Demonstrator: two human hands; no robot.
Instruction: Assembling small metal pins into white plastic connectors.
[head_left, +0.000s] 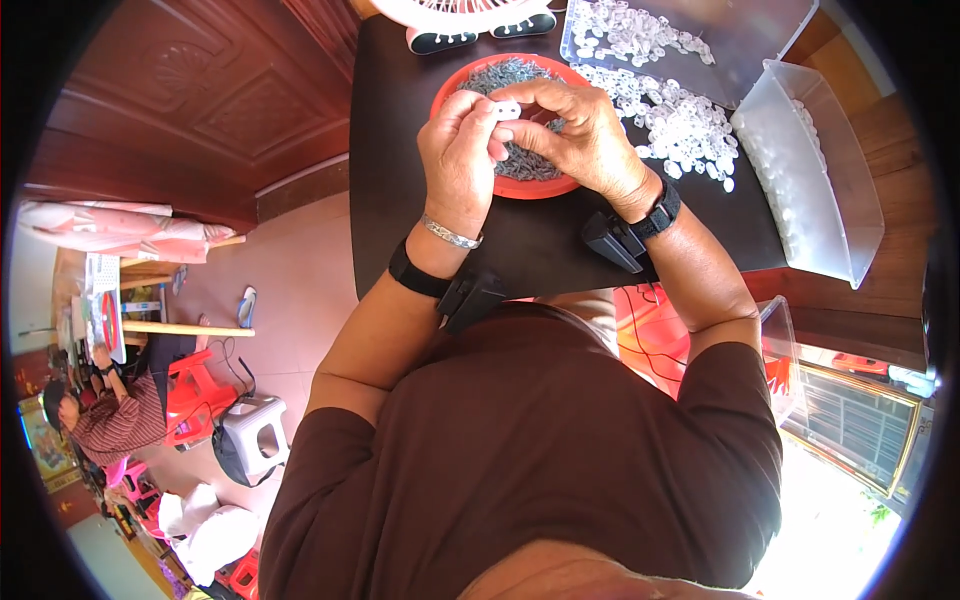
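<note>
My left hand [462, 150] is closed on a small white oval plastic piece [508, 111] with two dark holes, pinched between thumb and fingers. Curled in from the right, my right hand [585, 140] brings its index fingertip and thumb close around the same piece. Whether anything else lies between those fingertips is too small to tell. Both hands are over a red round basin [532, 193] full of small grey screw-like parts [520, 166], partly hidden by my fingers. Many loose whitish plastic pieces [690, 130] lie on the dark table just right of the basin.
A clear bin [735, 75] lies tipped at the far right, pieces spilling from it. Another translucent bin [850, 215] with white pieces stands at the table's right edge. Behind the basin is a fan [455, 8] on a shoe-shaped base. A person [115, 420] sits far left near stools [250, 440].
</note>
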